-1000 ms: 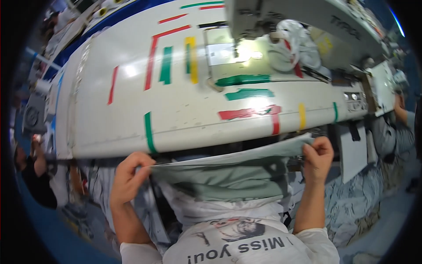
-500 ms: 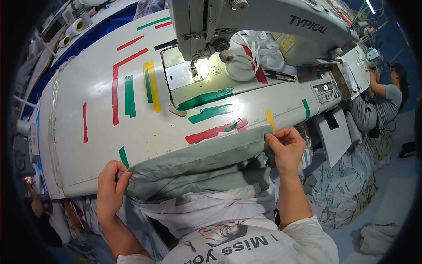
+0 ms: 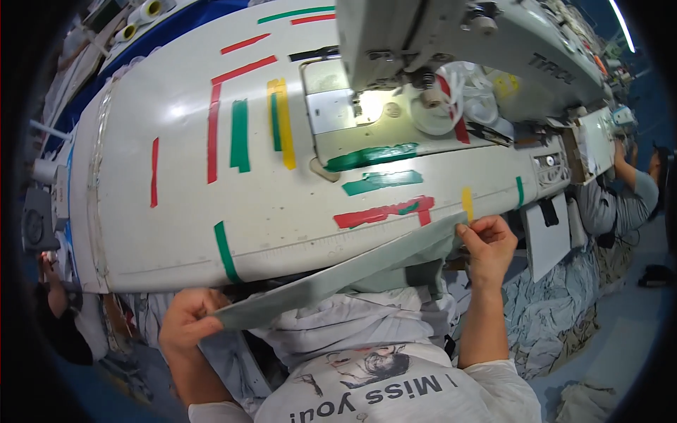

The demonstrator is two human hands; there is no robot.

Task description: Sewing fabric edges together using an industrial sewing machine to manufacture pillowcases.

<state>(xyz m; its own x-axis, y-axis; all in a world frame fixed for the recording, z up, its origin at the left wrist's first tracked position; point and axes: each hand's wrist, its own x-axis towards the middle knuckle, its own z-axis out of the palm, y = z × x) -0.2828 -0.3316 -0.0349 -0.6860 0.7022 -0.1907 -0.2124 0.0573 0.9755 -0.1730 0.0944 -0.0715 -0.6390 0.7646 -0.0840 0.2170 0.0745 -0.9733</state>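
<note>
A grey-green piece of fabric [image 3: 352,271] stretches between my two hands along the front edge of the sewing table, its upper edge pulled into a straight slanting line. My left hand [image 3: 190,315] pinches the lower left end, just off the table's edge. Higher up, my right hand [image 3: 486,243] grips the right corner between thumb and fingers, beside a yellow tape strip. Part of the cloth hangs down in folds towards my lap. Beyond it stands the sewing machine [image 3: 395,42], its lamp lit over the metal needle plate [image 3: 331,106].
Coloured tape strips [image 3: 240,134] mark the white tabletop [image 3: 183,211]. Rolled white tape [image 3: 479,99] and dark scissors [image 3: 490,134] lie right of the needle. Heaped garments [image 3: 550,317] fill the floor at right. One co-worker [image 3: 620,197] sits at far right, another person [image 3: 60,303] at left.
My left hand has dropped lower, off the table edge, and the cloth now slants more steeply and looks narrower. My view has shifted, so the table and machine appear farther right.
</note>
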